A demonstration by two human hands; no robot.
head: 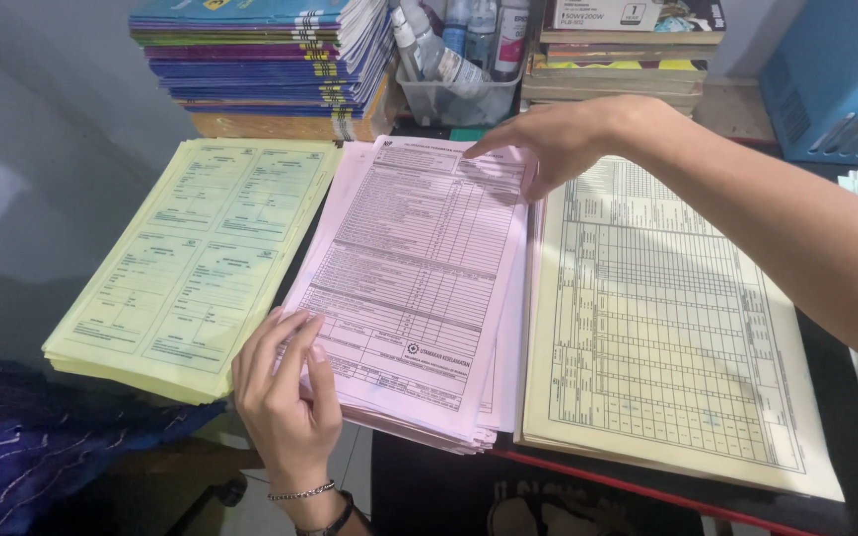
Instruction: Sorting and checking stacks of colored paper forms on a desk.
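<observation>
Left hand (285, 397) sits at the near edge of the pink form stack (419, 288), fingers curled loosely over its near-left corner, palm down, pinching nothing that I can see. Right hand (558, 139) reaches across to the pink stack's far-right corner, fingers spread flat on the top sheet, open and pressing rather than gripping.

I judge the pink stack light per sheet but floppy and slippery: thin loose paper, edges fanned and uneven at the near end, so sheets would slide apart. Best hold, I think, is at opposite corners, where both hands already rest.

Looks: pale pink printed forms with table lines, sheets slightly skewed.

Left of the pink stack lies a yellow form stack (196, 263); right of it, touching, a cream ruled-table stack (667, 328). Beyond it stand a pile of books (270, 60) and a clear bin of bottles (459, 94).
</observation>
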